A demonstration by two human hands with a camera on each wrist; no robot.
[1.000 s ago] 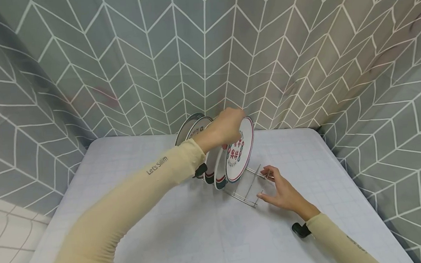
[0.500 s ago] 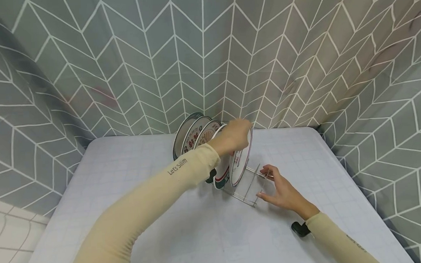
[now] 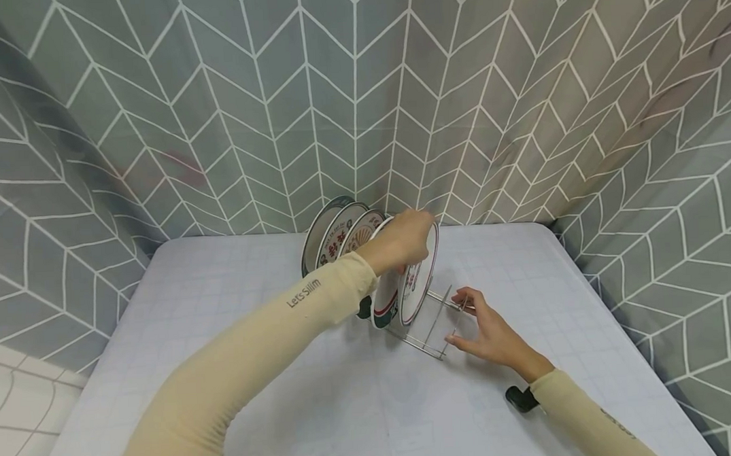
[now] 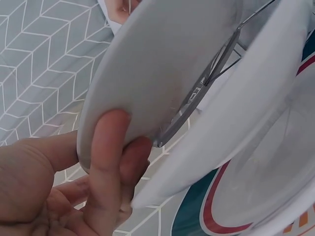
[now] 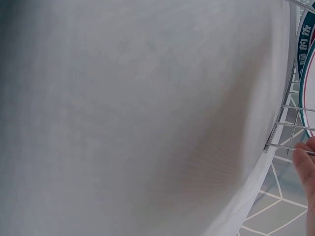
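grey chevron-patterned sheeting hangs around you on three sides, and a pale gridded bench [image 3: 236, 342] sits in front. near its middle stands a wire plate rack [image 3: 429, 324] with several plates on edge in its slots, towards the back. your left hand [image 3: 403, 240] grips the top rim of the front plate [image 3: 418, 280], the one with the red rim and red lettering, which stands upright in the rack just ahead of the others; the left wrist view shows your thumb [image 4: 106, 162] pressed on its white back and fingers curled under the edge. your right hand [image 3: 489, 331] rests at the near end of the rack, fingers relaxed and spread, fingertips touching the wire. a small black object [image 3: 521, 398] lies by your right sleeve.
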